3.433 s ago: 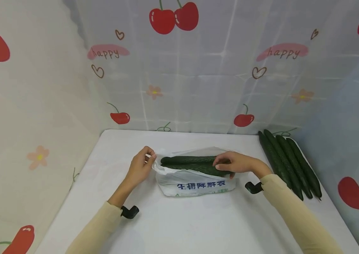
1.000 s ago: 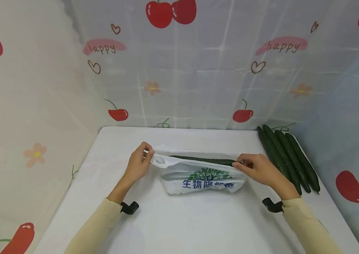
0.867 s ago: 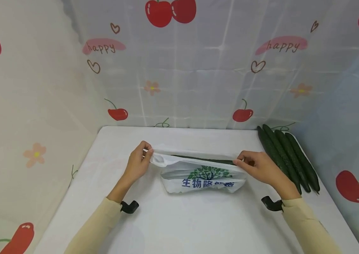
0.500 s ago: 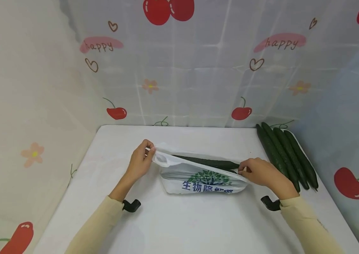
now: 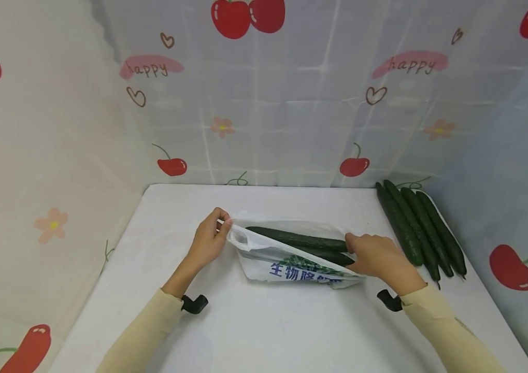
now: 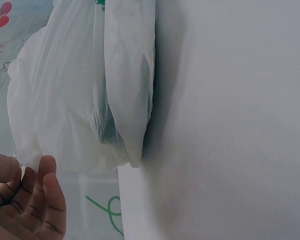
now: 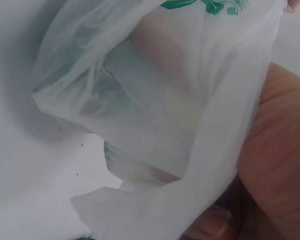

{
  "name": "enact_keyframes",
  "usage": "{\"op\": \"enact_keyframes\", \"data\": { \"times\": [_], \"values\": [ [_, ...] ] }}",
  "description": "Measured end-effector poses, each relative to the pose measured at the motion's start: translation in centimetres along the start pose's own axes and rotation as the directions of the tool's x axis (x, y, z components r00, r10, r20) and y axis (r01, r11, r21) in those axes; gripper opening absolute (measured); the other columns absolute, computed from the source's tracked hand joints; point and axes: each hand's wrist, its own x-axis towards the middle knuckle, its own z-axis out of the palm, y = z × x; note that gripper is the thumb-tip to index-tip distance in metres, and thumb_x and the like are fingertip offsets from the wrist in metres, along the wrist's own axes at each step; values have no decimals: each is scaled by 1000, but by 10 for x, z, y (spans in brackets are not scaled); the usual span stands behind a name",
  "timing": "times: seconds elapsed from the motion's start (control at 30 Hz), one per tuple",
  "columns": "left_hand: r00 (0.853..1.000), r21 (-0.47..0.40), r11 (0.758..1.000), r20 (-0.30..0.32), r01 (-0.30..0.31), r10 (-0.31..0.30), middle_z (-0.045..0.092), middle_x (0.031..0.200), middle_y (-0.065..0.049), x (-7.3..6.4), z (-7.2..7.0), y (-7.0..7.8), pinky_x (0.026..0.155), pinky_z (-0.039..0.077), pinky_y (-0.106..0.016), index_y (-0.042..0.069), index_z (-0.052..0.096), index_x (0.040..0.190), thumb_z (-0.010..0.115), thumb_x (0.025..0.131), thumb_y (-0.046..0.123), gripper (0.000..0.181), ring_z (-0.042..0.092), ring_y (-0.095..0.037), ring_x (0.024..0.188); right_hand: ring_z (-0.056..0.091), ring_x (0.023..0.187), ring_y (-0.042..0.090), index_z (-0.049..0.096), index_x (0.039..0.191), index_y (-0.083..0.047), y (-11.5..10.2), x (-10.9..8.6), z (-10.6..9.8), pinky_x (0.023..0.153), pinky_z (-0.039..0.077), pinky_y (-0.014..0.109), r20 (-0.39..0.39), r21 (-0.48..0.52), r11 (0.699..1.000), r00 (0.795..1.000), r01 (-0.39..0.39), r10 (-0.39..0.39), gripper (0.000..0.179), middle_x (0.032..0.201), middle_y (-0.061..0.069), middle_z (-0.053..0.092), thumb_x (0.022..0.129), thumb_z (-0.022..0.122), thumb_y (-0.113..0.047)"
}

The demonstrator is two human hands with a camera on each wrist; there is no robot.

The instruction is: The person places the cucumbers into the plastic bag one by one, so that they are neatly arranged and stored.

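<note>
Bag: the white plastic bag [image 5: 256,264] lies mid-bench, mouth gaping upward, near rim sloping down to the right.
Cucumbers inside: an upper cucumber [image 5: 296,239] and a lower cucumber [image 5: 324,255] show in the mouth, lying left to right.
Left grip: the left hand [image 5: 210,237] pinches the bag's far-left corner.
Right grip: the right hand [image 5: 377,259] is at the right end of the mouth, partly under film; what its fingers hold cannot be told.
Good handling: keep the left corner raised and taut, slide the right fingers between film and cucumber tips, and ease the thin rim outward without snagging.
Edges: four loose cucumbers [image 5: 424,228] lie along the bench's right edge, near the right wrist.
Open room: bench [image 5: 287,331] on the bag's near side, with a narrower strip beyond it.
</note>
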Motion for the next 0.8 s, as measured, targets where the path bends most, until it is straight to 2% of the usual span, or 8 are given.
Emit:
{"op": "enact_keyframes", "data": {
  "times": [0.13, 0.3, 0.37, 0.43, 0.5, 0.63, 0.73, 0.8],
  "values": [
    [1000, -6, 1000, -1, 4, -4, 70, 103, -9, 1, -2, 0, 71, 54, -29, 11, 60, 111, 59, 112, 22, 10, 67, -17, 82, 57, 60, 15, 64, 107, -11, 0, 3, 0, 55, 48, 34, -20, 1, 1000, 1000, 5, -5, 53, 74, -1, 68, 80, 93, -46],
    [1000, -16, 1000, 22, 3, -2, 71, 105, -10, 2, -6, -1, 72, 55, -28, 11, 60, 112, 58, 112, 23, 12, 68, -17, 85, 55, 68, 14, 68, 116, -12, 3, -1, -6, 59, 47, 32, -8, 122, 992, 1000, -12, 13, 54, 84, 0, 70, 83, 90, -48],
    [999, -28, 1000, 41, 8, -6, 71, 107, -10, 2, -7, -2, 72, 55, -28, 11, 60, 113, 58, 112, 23, 13, 69, -18, 87, 56, 73, 13, 70, 118, -13, 6, -5, -8, 61, 48, 32, -47, 182, 983, 999, -10, 19, 52, 91, 1, 71, 85, 89, -48],
    [998, -47, 999, 61, 16, -13, 71, 109, -11, 1, -9, -3, 72, 56, -28, 10, 60, 113, 58, 112, 23, 12, 69, -19, 90, 56, 76, 13, 71, 119, -14, 11, -10, -9, 62, 47, 31, -126, 233, 972, 991, -1, 32, 47, 97, 3, 71, 89, 87, -46],
    [997, -58, 998, 73, 27, -23, 70, 111, -11, 1, -10, -4, 73, 56, -28, 10, 60, 113, 59, 111, 23, 13, 69, -21, 92, 54, 76, 13, 72, 119, -14, 20, -16, -9, 61, 45, 29, -231, 273, 962, 971, 11, 55, 40, 100, 4, 72, 93, 84, -42],
    [997, -62, 997, 72, 38, -34, 69, 114, -10, 0, -9, -6, 74, 57, -30, 12, 60, 113, 62, 110, 26, 14, 69, -22, 95, 53, 76, 16, 73, 120, -11, 45, -25, -7, 58, 42, 27, -417, 332, 943, 896, -6, 152, 29, 103, 9, 73, 101, 77, -32],
    [998, -62, 997, 52, 41, -38, 69, 113, -9, 0, -7, -7, 74, 57, -32, 14, 59, 112, 63, 109, 27, 14, 69, -23, 95, 58, 80, 22, 72, 121, -8, 67, -32, -3, 60, 43, 29, -461, 388, 918, 846, -80, 269, 29, 107, 15, 73, 104, 71, -32],
    [998, -65, 997, 38, 49, -47, 69, 111, -8, 0, -5, -8, 74, 58, -34, 15, 59, 111, 65, 109, 28, 14, 70, -23, 94, 63, 83, 28, 71, 123, -5, 80, -37, 2, 63, 44, 33, -450, 425, 894, 823, -143, 346, 33, 111, 19, 73, 106, 67, -34]
  ]
}}
